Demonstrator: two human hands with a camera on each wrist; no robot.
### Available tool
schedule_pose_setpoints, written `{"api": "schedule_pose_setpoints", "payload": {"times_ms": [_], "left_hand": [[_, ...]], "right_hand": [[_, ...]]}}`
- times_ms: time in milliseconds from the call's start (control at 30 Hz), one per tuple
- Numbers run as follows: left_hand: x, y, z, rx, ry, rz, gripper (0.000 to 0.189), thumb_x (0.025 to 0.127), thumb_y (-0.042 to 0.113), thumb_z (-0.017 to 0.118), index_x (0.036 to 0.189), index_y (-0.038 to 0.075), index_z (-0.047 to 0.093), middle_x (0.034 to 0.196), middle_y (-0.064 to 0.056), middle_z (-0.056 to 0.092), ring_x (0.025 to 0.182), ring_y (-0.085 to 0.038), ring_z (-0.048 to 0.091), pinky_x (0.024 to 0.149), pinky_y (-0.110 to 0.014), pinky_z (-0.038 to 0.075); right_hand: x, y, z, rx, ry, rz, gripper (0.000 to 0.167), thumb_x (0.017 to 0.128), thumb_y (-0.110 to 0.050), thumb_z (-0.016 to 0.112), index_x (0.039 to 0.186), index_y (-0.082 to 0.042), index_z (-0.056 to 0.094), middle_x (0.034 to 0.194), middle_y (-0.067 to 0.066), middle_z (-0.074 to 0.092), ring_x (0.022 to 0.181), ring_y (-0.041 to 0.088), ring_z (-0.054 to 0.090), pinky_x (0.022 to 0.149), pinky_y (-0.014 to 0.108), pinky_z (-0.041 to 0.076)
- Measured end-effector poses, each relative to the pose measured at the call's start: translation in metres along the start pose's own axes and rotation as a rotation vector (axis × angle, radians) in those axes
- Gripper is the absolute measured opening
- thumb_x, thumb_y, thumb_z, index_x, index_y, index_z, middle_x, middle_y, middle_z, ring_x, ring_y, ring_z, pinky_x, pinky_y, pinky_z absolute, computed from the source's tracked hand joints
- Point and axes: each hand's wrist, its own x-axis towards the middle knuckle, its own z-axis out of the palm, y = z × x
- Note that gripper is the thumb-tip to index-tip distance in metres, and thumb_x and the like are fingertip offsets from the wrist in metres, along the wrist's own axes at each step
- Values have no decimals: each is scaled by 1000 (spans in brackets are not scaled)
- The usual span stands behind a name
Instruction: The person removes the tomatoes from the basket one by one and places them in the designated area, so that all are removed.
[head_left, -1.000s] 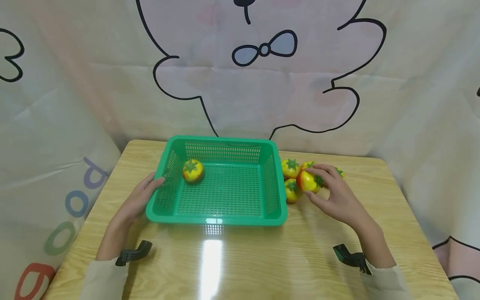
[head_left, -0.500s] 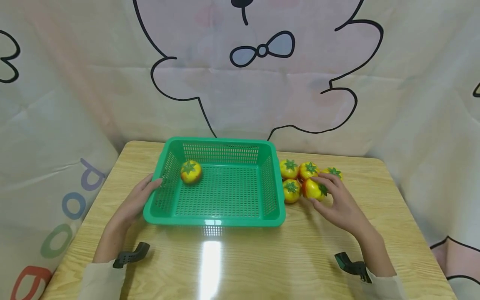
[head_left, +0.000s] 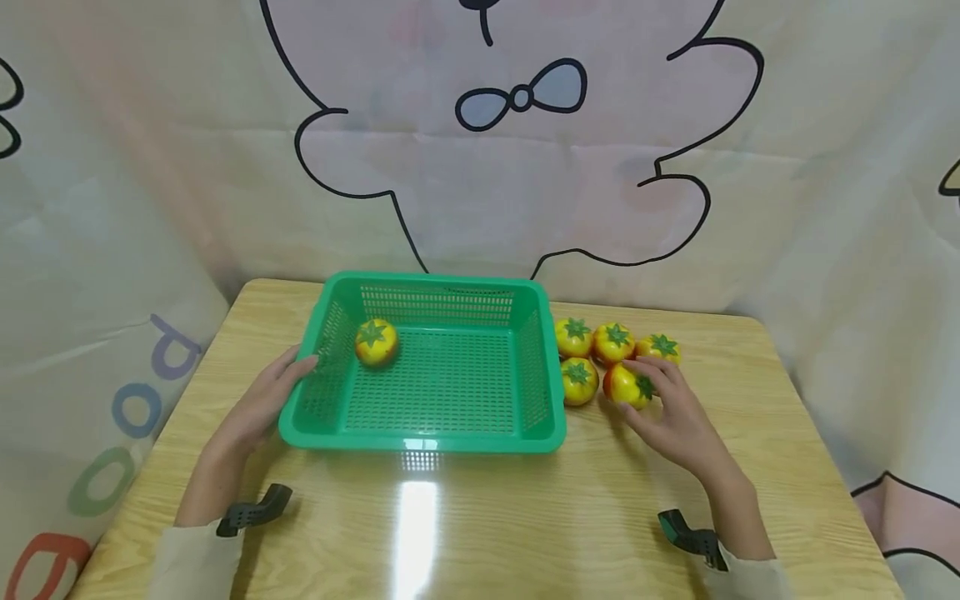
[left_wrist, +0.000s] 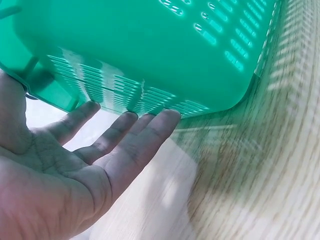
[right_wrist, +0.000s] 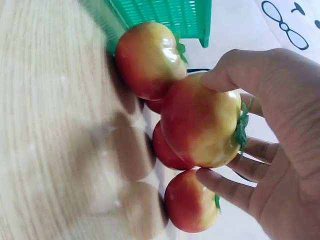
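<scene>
In the head view my left hand [head_left: 260,402] holds the left side of a green plastic basket [head_left: 420,443], thumb over the rim. Its fingertips press the slotted outer wall [left_wrist: 125,92] in the left wrist view. One yellow-red tomato [head_left: 377,342] with a green star-shaped top sits inside, near the left wall. Right of the basket, my right hand [head_left: 678,417] holds another tomato [right_wrist: 197,120] between thumb and fingers, tilted with its green top toward the palm. Whether it touches the table cannot be told. Beside it stand several more tomatoes [head_left: 579,382].
The pale wooden table [head_left: 525,533] carries everything. Back-row tomatoes [head_left: 613,342] stand close together along the basket's right side. A printed cloth [head_left: 600,208] hangs behind the table and at both sides.
My right hand has brought its tomato slightly right and nearer to me, uncovering the back-row tomatoes. The left hand keeps its hold on the basket. The head view has shifted slightly.
</scene>
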Motion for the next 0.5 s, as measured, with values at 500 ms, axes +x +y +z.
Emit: {"api": "schedule_pose_setpoints", "payload": {"times_ms": [500], "left_hand": [[0, -1, -2, -13, -11, 23, 74, 114, 52, 39, 170, 9, 16, 146, -38, 50, 104, -17, 75, 84, -39, 66]], "right_hand": [[2, -4, 8, -17, -34, 17, 55, 90, -7, 83, 140, -7, 62, 146, 19, 52, 135, 41, 52, 103, 59, 48]]}}
